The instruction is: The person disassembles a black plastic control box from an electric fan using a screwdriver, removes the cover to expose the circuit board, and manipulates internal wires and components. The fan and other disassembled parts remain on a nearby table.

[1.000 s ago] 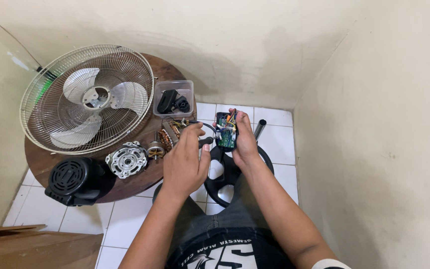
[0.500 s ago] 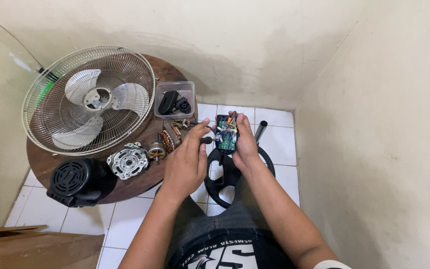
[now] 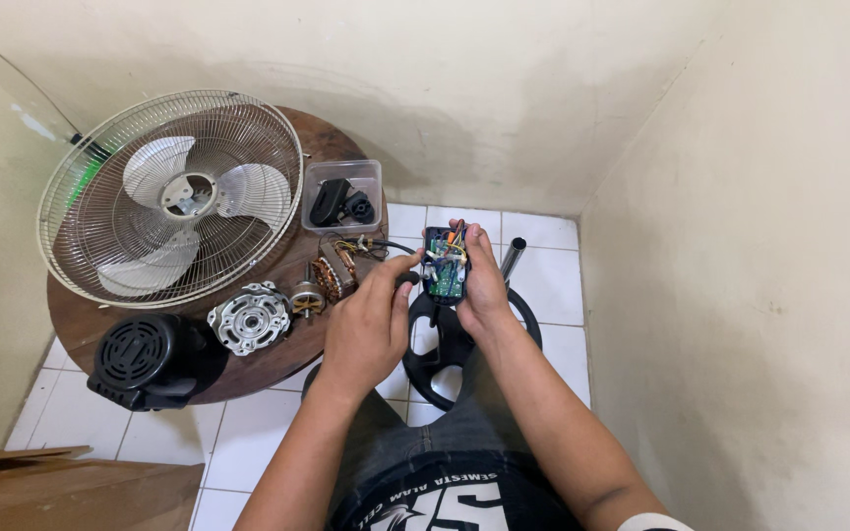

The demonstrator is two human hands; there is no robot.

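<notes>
Table, far left: fan cage (image 3: 171,197), motor housing (image 3: 145,360) and metal end plate (image 3: 249,317) lie separated, so disassembly looks done.
Left hand (image 3: 366,329): fingertips pinching at the switch box's edge, probably a wire.
Right hand (image 3: 484,285): clamped on the opened switch box (image 3: 445,264), wiring exposed, unfinished.

- A makeshift repair corner in a home is suggested, not a fitted workshop.
- Plain cream plastered walls (image 3: 759,226), stained and scuffed near the floor, are seen meeting in a tight corner.
- The floor is laid with white tiles (image 3: 553,236).
- A low round wooden table (image 3: 277,344) is used as a bench.
- On it are spread a caged fan head (image 3: 171,197), a black motor cover (image 3: 140,359), a metal motor plate (image 3: 248,317), a copper winding (image 3: 332,275) and a clear parts tub (image 3: 343,197).
</notes>
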